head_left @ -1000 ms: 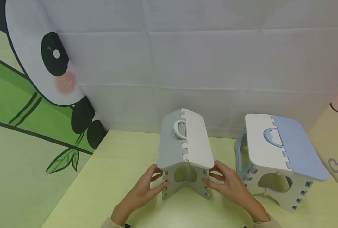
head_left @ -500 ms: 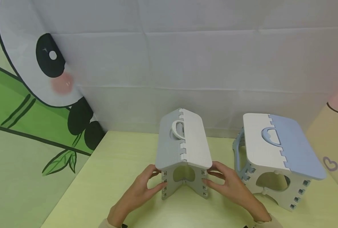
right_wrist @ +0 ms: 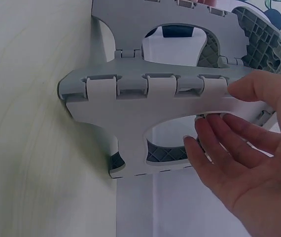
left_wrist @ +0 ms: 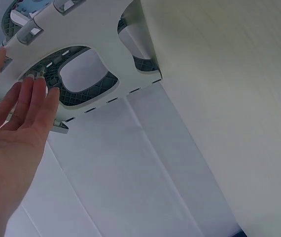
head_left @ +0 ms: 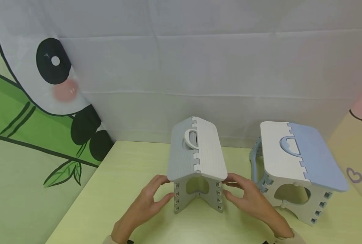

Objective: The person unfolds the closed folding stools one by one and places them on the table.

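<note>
A small folding step stool (head_left: 212, 145), grey and white, stands partly folded on the table, its seat peaked like a roof and its front leg panel bent inward. A carry handle (head_left: 190, 139) is raised at the seat's middle. My left hand (head_left: 148, 203) is at the stool's left side, fingers fairly straight against or close to the side panel (left_wrist: 98, 32), thumb by the hinged edge. On the other side, my right hand (head_left: 250, 200) has its thumb at the right hinged edge and its fingers loosely bent beside the white panel (right_wrist: 130, 118). Its far fingertips are partly hidden in the head view.
A second folding stool (head_left: 275, 149), white and blue, stands unfolded to the right, close to my right hand. White cloth (head_left: 205, 67) hangs behind the pale yellow table (head_left: 132, 162). A panda-printed panel (head_left: 46, 142) borders the left.
Both thumbs have drawn off the front faces of the leg panels, and my left hand has shifted slightly outward. The stool keeps its half-folded shape. The head view has shifted a little.
</note>
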A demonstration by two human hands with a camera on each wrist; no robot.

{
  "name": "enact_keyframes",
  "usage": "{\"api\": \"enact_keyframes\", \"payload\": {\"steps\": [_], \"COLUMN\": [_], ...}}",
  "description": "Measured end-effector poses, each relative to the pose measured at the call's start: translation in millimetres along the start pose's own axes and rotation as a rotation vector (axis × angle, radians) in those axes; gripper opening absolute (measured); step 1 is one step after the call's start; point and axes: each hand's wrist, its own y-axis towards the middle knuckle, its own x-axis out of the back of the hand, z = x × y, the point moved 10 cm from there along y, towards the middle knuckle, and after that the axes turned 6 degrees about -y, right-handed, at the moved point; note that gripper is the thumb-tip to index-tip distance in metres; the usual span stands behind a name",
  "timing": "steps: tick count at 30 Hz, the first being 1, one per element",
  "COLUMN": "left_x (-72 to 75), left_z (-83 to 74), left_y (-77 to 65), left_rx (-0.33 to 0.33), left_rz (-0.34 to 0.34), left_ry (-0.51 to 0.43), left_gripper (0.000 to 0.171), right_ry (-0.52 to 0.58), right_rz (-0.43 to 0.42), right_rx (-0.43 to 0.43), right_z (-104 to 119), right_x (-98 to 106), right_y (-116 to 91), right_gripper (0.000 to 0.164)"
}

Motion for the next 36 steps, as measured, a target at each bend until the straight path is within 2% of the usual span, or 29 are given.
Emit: {"api": "enact_keyframes", "payload": {"steps": [5,8,14,25,31,36], "left_x": [5.8,9.4,18.6,38.0,45.1,47.1], "left_z": [-0.8,0.3,2.8,-4.1,-8.2,-14.9], "left_y": [0.5,1.3,0.5,3.3,5.6,9.4], "left_rx": [-0.011,0.009,0.058,0.027,0.014,-0.026], "left_rz": [-0.032,-0.042,-0.08,-0.225,-0.282,-0.319], "left_ry": [0.042,0.053,0.072,0.105,0.091,0.08], "left_gripper": [0.052,0.05,0.045,0.043,0.039,0.039], "right_ry": [-0.112,-0.15,-0.144,-0.109,-0.103,-0.098], "right_rz": [-0.071,-0.12,-0.179,-0.225,-0.23,-0.237], "right_rx": [0.022,0.037,0.069,0.145,0.151,0.167], "right_z": [2,4,10,23,27,31], "right_x": [9,16,27,42,48,51], "right_y": [0,0,2,5,8,10], "right_gripper": [0.044,0.043,0.043,0.049,0.049,0.048]}}
